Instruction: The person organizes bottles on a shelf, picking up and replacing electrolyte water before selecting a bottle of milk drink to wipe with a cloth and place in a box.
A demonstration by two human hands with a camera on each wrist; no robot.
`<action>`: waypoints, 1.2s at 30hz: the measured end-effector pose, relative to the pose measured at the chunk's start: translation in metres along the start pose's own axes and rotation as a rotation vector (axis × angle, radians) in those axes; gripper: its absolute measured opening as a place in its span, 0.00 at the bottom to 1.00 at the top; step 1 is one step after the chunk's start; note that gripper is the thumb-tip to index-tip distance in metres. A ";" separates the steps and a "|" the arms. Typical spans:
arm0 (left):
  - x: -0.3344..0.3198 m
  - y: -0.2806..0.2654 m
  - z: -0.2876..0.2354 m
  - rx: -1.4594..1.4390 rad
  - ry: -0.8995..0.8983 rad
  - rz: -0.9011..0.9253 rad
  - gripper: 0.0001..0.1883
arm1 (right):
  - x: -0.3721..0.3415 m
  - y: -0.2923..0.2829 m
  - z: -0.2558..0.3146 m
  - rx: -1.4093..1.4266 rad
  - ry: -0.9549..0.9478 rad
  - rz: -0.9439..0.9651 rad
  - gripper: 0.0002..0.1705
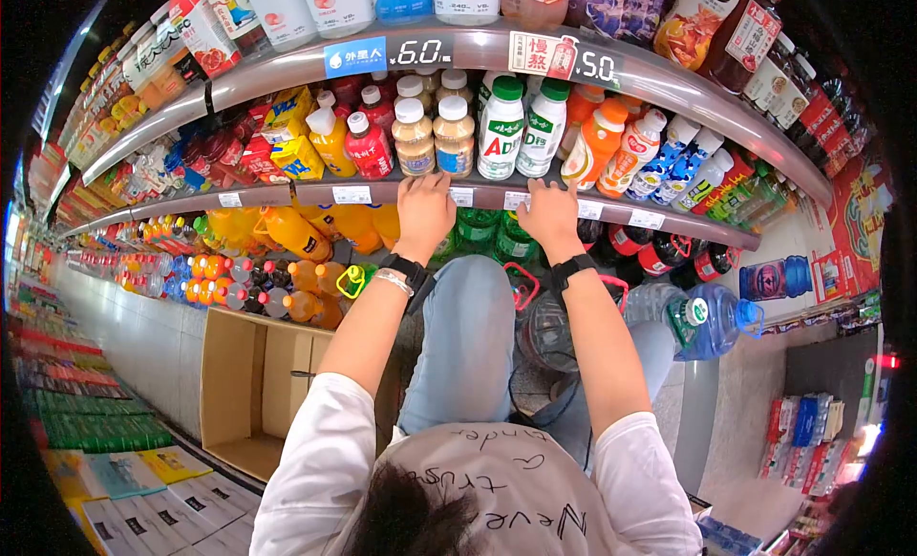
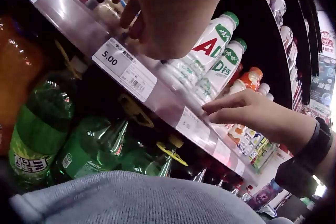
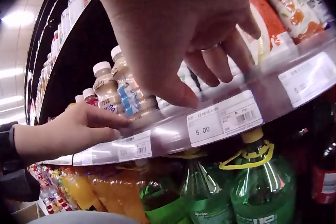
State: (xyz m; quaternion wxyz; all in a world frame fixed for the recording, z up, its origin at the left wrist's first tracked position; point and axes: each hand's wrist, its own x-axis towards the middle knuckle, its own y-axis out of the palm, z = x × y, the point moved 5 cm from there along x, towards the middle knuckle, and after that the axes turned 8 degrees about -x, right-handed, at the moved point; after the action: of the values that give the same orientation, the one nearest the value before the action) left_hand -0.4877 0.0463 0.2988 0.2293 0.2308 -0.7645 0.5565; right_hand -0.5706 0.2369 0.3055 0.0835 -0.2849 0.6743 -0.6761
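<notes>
My left hand (image 1: 426,212) rests on the front edge of a drinks shelf (image 1: 315,192), just before two light-brown drink bottles (image 1: 454,145) with white caps. On the same edge, to the right, lies my right hand (image 1: 552,220), its fingertips by the orange-labelled bottles (image 1: 597,145) and the white bottles. Between the hands, set slightly back, stand two white milk-drink bottles (image 1: 501,140) with green caps and "AD" labels. In the right wrist view, the left hand's fingers (image 3: 100,119) lie extended along the edge. Neither hand holds a bottle.
Below the shelf stand large green soda bottles (image 3: 262,187) and orange drink bottles (image 1: 291,233). Price labels (image 2: 123,69) line the edge. Big water bottles (image 1: 712,317) stand by the person's right knee, and an open cardboard box (image 1: 229,384) at the left. Another stocked shelf hangs above.
</notes>
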 end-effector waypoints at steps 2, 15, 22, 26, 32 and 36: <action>0.000 0.000 0.000 -0.001 -0.031 0.015 0.19 | 0.000 0.001 -0.001 0.012 -0.006 -0.030 0.16; 0.000 -0.001 0.000 -0.029 -0.086 0.003 0.17 | -0.003 0.002 -0.001 0.018 0.021 0.020 0.19; -0.002 -0.004 -0.002 -0.052 -0.043 -0.103 0.17 | -0.005 0.007 -0.005 0.022 0.014 -0.013 0.25; -0.004 -0.005 -0.005 -0.031 -0.093 -0.081 0.19 | -0.005 0.002 -0.004 0.016 -0.005 0.036 0.27; -0.009 0.002 0.000 -0.072 -0.189 -0.091 0.20 | -0.007 -0.005 0.001 -0.069 -0.037 0.002 0.27; -0.012 0.004 0.000 -0.116 -0.225 -0.094 0.20 | -0.002 0.003 0.000 -0.061 -0.054 0.034 0.26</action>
State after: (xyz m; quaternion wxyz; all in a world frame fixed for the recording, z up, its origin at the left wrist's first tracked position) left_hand -0.4804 0.0481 0.2884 0.1809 0.3135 -0.8048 0.4705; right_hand -0.5699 0.2379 0.3018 0.1043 -0.2941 0.6969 -0.6457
